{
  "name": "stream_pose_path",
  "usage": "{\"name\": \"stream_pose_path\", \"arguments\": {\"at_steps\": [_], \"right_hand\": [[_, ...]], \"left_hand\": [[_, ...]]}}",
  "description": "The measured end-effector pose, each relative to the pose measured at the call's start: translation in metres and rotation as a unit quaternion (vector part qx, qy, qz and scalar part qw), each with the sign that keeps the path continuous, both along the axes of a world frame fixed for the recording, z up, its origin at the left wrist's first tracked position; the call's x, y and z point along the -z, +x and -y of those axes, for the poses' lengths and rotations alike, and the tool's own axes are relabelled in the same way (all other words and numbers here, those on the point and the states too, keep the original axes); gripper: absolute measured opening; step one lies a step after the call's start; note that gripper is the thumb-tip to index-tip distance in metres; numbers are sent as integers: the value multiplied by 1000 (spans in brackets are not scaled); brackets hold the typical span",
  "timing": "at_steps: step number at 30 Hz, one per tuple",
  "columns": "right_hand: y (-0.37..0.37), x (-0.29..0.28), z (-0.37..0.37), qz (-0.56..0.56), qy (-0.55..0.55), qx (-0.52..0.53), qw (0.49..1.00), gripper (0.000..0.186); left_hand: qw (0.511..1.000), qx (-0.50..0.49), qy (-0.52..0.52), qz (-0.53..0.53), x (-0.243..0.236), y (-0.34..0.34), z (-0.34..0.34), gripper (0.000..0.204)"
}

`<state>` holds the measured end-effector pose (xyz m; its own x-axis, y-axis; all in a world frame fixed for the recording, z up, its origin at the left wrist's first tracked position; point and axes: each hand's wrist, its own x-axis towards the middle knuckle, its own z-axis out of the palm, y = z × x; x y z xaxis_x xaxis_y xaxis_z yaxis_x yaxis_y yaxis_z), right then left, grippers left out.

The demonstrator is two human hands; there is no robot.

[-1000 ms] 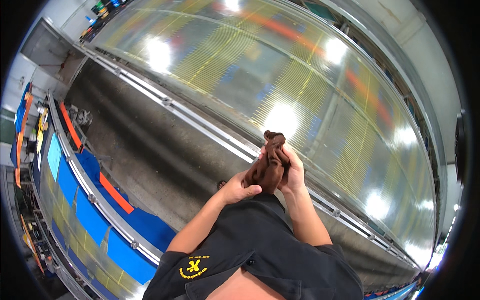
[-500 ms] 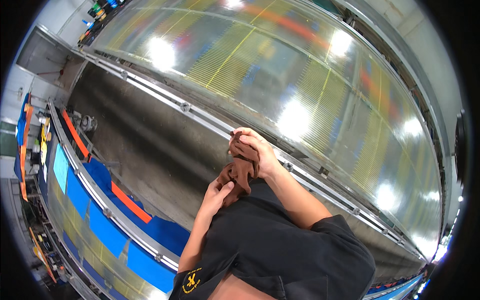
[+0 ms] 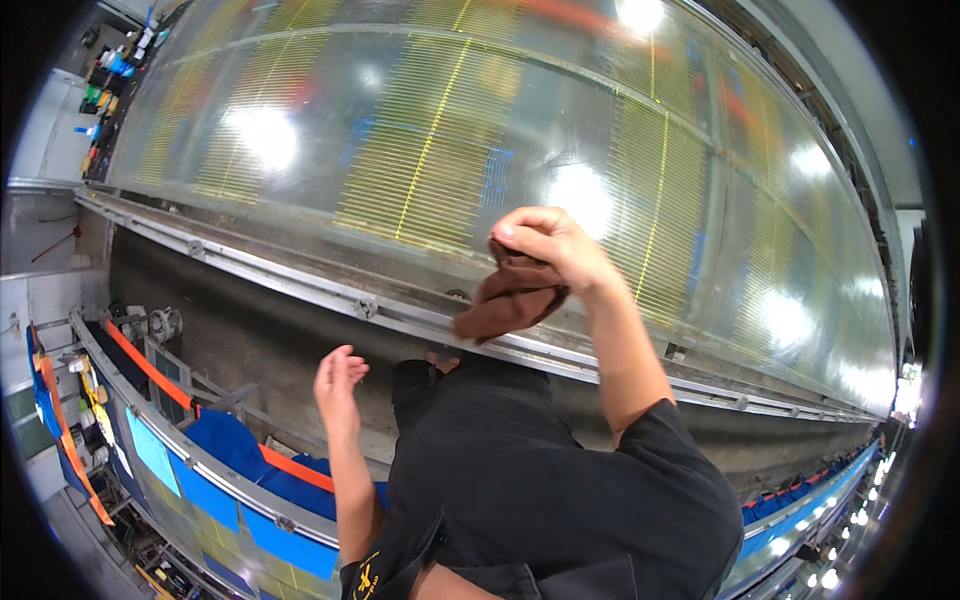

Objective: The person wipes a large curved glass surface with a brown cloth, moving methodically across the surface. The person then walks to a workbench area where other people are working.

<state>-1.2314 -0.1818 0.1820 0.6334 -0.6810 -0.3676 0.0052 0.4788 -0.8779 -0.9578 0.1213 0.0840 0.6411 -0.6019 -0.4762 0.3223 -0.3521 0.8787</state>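
My right hand [image 3: 545, 245] is raised in front of me, its fingers curled tight around a brown cloth [image 3: 510, 300]. The cloth is bunched in my grip and hangs out below my knuckles as a crumpled wad. Its long axis runs on a slant, from the pinched end under my fingers at upper right down to a loose, blunt end at lower left. That free end points toward the metal rail [image 3: 300, 285] and hangs just in front of it in this view; I cannot tell whether it touches.

The cloth sits against the lower part of a large glossy panel [image 3: 430, 130], a broad curved sheet crossed by fine yellow grid lines, with bright spots of lamp glare scattered over it. The rail runs along the panel's lower edge, from left to right and sloping down, with small bolted brackets [image 3: 366, 308] along it.

My left hand [image 3: 338, 378] is lower and to the left, well apart from the cloth. It holds nothing; its fingers are loosely bent and spread in the air, in front of the dark strip [image 3: 200, 320] below the rail. My black shirt [image 3: 540, 480] fills the lower middle of the view. Farther down on the left are blue panels [image 3: 215, 495] with an orange stripe [image 3: 150, 365].
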Motion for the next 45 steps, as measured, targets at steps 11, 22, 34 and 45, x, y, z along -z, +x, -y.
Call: {"name": "stream_pose_path", "arguments": {"at_steps": [11,22,34,45], "right_hand": [[-49,70,129,-510,-389,196,742,26],[-30,169,282,-598,-429,136,663,19],[-33,177,272,-607,-401,51,684,20],[-33,162,293,-587,-385,-53,710,20]], "left_hand": [[843,90,88,524,82,178,134,22],[787,89,221,569,106,185,153,31],[766,100,245,586,107,184,155,28],[768,101,263,576,107,186,151,28]]}}
